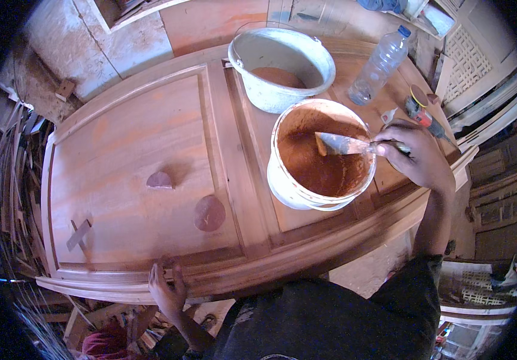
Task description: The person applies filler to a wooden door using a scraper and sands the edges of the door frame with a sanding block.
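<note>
My right hand (pixel 417 153) grips the handle of a putty knife (pixel 343 144). Its stained metal blade, with orange-brown paste at the tip, is over the mouth of a white plastic bucket (pixel 288 192). Reddish-brown paste (pixel 324 174) coats the bucket's inside. The bucket stands on a panelled wooden door (pixel 114 150) that lies flat. At the door's near edge my left hand (pixel 167 293) rests with its fingers apart, holding nothing. Beyond it on the panel are a round sanding disc (pixel 210 213) and a folded one (pixel 160 180). A thin flat strip (pixel 79 234) lies farther left.
Behind the white bucket stands a larger pale metal pail (pixel 279 99) with brown matter in its bottom. A clear plastic bottle (pixel 380 66) with a blue cap is to its right. Farther right lies a power sander (pixel 426 117). Stacked wood (pixel 21 168) lines the left side.
</note>
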Available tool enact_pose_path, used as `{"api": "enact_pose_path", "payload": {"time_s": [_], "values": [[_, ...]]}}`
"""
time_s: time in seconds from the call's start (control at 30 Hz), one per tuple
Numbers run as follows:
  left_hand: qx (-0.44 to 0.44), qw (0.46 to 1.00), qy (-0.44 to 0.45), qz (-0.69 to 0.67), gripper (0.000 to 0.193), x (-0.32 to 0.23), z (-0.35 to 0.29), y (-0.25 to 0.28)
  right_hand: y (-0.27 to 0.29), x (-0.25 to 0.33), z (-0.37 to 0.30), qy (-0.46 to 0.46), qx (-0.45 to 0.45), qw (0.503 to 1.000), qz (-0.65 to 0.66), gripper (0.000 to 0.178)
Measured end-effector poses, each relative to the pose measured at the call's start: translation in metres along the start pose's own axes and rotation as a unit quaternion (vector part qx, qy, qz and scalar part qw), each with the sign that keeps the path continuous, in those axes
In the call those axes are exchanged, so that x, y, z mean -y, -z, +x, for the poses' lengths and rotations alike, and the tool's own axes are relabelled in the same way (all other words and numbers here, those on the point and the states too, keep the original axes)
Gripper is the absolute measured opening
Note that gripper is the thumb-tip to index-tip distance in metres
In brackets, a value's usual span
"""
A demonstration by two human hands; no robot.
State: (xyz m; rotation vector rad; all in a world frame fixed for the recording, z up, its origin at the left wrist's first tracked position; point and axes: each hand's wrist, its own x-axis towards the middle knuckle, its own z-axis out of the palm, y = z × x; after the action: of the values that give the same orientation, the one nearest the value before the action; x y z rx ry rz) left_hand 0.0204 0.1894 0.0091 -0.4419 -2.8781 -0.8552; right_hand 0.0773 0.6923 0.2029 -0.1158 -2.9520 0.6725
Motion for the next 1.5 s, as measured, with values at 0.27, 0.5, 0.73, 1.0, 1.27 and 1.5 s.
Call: {"api": "enact_pose_path", "payload": {"time_s": [0.27, 0.5, 0.73, 1.0, 1.27, 1.5], "values": [[0.021, 0.999, 0.023, -0.006, 0.033, -0.006, 0.005, 0.005, 0.003, 0.007, -0.046, 0.019, -0.053, 0.996, -0.075, 0.016], [-0.014, 1.0, 0.027, -0.007, 0.029, -0.008, 0.001, 0.008, -0.015, -0.006, -0.07, -0.018, -0.132, 0.991, -0.033, 0.017], [-0.034, 0.999, -0.001, -0.04, 0.028, -0.009, 0.006, 0.003, -0.022, -0.013, -0.082, -0.019, -0.14, 0.989, -0.041, 0.016], [-0.037, 0.998, -0.021, -0.041, 0.024, -0.006, 0.002, 0.001, -0.029, -0.008, -0.09, -0.01, -0.218, 0.975, -0.046, 0.017], [-0.031, 0.999, -0.006, -0.037, 0.024, -0.013, 0.001, 0.005, -0.036, 0.001, -0.095, -0.02, -0.183, 0.982, -0.031, 0.018], [-0.027, 0.998, -0.017, -0.052, 0.022, -0.003, -0.001, 0.003, -0.051, 0.003, -0.095, -0.127, -0.178, 0.972, 0.091, 0.021]]}}
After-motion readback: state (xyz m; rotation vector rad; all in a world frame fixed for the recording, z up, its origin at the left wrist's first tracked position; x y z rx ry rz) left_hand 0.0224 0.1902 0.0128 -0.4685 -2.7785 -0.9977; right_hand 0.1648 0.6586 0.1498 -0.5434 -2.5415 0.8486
